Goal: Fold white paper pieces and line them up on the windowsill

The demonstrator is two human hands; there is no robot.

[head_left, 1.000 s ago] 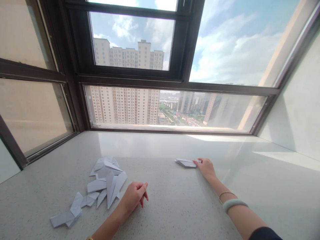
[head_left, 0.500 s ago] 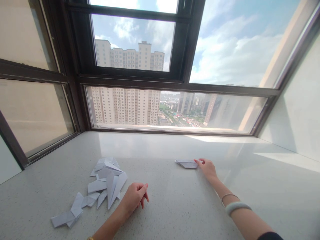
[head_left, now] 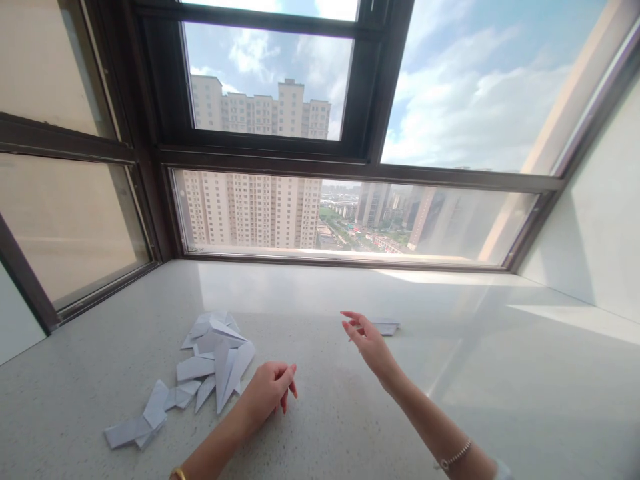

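Note:
My right hand [head_left: 367, 339] is above the sill with its fingers spread and nothing between them. Just behind it lies a flat folded paper piece [head_left: 388, 327], partly hidden by the hand. My left hand [head_left: 273, 387] rests on the sill, loosely closed with fingers curled down, and no object shows in it. To its left is a heap of folded white papers [head_left: 200, 368], some pointed like paper planes and others in flat strips. The left hand is close to the heap's right side but apart from it.
The pale speckled windowsill [head_left: 320, 433] runs up to a dark window frame [head_left: 350, 262] at the back. A white wall [head_left: 600, 253] stands at the right. Tall buildings [head_left: 250, 207] show outside through the glass.
My right hand has let go of the folded paper piece's right end and moved left, in front of its left part. The left hand and the heap stay in place.

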